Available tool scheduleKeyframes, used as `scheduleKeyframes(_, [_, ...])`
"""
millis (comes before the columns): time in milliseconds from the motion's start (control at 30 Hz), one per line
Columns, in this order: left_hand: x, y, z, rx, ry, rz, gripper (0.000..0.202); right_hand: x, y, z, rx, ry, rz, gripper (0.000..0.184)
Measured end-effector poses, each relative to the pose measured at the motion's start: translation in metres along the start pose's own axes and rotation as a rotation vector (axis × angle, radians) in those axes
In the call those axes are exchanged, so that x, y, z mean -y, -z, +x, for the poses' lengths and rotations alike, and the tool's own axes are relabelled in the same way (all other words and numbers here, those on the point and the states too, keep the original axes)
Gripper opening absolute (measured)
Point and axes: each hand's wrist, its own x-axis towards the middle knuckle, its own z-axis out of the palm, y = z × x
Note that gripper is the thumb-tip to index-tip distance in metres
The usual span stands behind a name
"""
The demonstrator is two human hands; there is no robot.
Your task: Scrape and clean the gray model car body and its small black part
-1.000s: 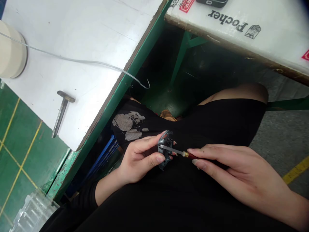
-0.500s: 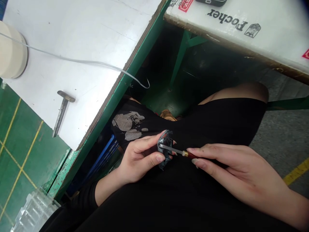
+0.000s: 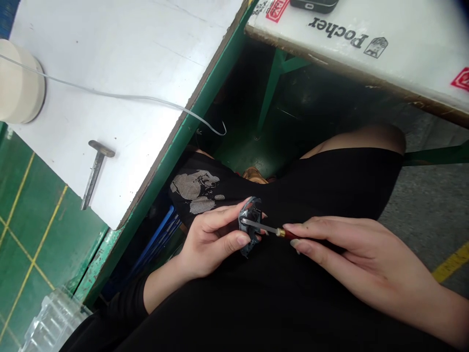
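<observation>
The left hand point(image 3: 216, 239) hides part of the dark plastic piece point(image 3: 250, 226), the right hand point(image 3: 359, 254) hides most of the screwdriver handle point(image 3: 289, 235), and the edges cut off a phone point(image 3: 313, 4) and clear tray point(image 3: 54, 322).

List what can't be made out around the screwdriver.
Head view:
- Screwdriver tip: too small against the dark plastic part.
- Part's underside: hidden by the left hand.
- Screwdriver handle's end: hidden by the right hand.
- Phone: cut off by the top edge.
- Clear plastic tray: cut off by the bottom edge.

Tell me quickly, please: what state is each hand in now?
Left hand: closed, holding a dark plastic part.
Right hand: closed, holding a small screwdriver.
</observation>
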Motion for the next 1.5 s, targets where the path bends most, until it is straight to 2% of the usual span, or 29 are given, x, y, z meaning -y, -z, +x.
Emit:
scheduleKeyframes(333, [-0.0027, -0.0018, 0.0013, 0.010, 0.004, -0.029, 0.053, -0.0003, 0.0005, -0.0006, 0.001, -0.003, 0.005, 0.019])
scheduleKeyframes(533, [-0.0016, -0.0014, -0.0014, 0.046, 0.154, -0.211, 0.051, -0.0012, 0.0036, 0.0020, 0.030, 0.017, 0.012, 0.017])
scheduleKeyframes(667, [0.0019, -0.0004, -0.0024, 0.054, 0.204, -0.253, 0.049, -0.0021, 0.0077, 0.0030, 0.064, 0.024, -0.014, 0.016])
scheduleKeyframes(967, [-0.0021, -0.0028, 0.0011, 0.038, 0.141, -0.187, 0.052, -0.0005, 0.0066, -0.0005, 0.034, 0.029, -0.079, 0.019])
scheduleKeyframes(1500, [-0.0002, -0.0040, 0.0033, 0.029, 0.082, -0.162, 0.051, -0.0004, 0.0046, -0.0006, 0.026, 0.002, -0.042, 0.019])
